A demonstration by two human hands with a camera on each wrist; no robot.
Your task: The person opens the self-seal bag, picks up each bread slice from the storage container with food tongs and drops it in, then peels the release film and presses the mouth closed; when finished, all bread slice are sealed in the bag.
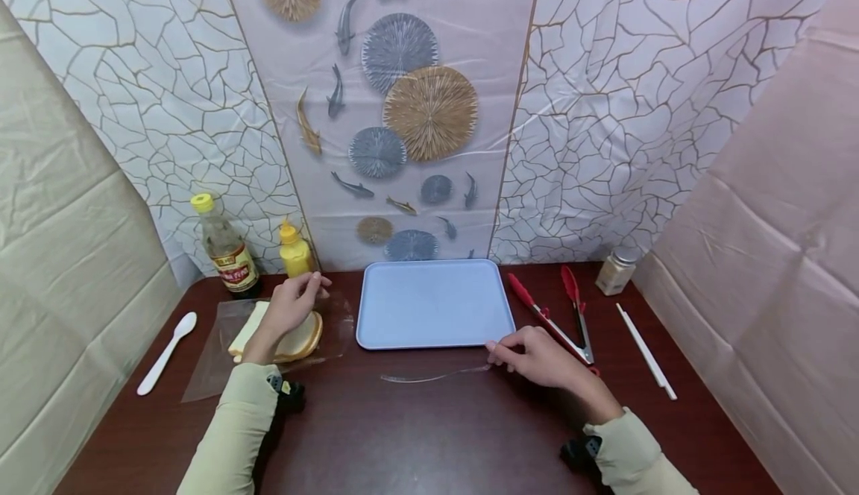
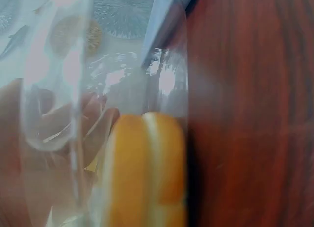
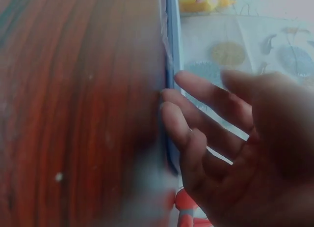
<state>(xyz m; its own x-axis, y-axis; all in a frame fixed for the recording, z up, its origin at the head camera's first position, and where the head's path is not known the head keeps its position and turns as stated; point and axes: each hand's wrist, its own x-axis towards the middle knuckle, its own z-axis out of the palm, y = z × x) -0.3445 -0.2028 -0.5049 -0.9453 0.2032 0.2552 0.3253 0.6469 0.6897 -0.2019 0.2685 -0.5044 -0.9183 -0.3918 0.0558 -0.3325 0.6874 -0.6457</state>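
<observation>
Two slices of bread (image 1: pixel 300 340) lie on a clear plastic bag (image 1: pixel 213 353) at the left; their brown crusts (image 2: pixel 132 173) fill the lower part of the left wrist view. Over the bread is my left hand (image 1: pixel 291 303), its fingers loosely bent, seen through clear film in the left wrist view. A thin clear plastic strip (image 1: pixel 429 379) lies in front of the blue tray (image 1: pixel 436 305). At the strip's right end are the fingertips of my right hand (image 1: pixel 540 357), near the tray's front right corner. The right wrist view shows these fingers relaxed and apart.
A white spoon (image 1: pixel 166 353), a dark sauce bottle (image 1: pixel 231 256) and a yellow squeeze bottle (image 1: pixel 294 251) stand or lie left. At the right are red-handled tongs (image 1: pixel 550 323), white chopsticks (image 1: pixel 646 352) and a small spice jar (image 1: pixel 617 271). Patterned cloth (image 1: pixel 429 204) hangs behind.
</observation>
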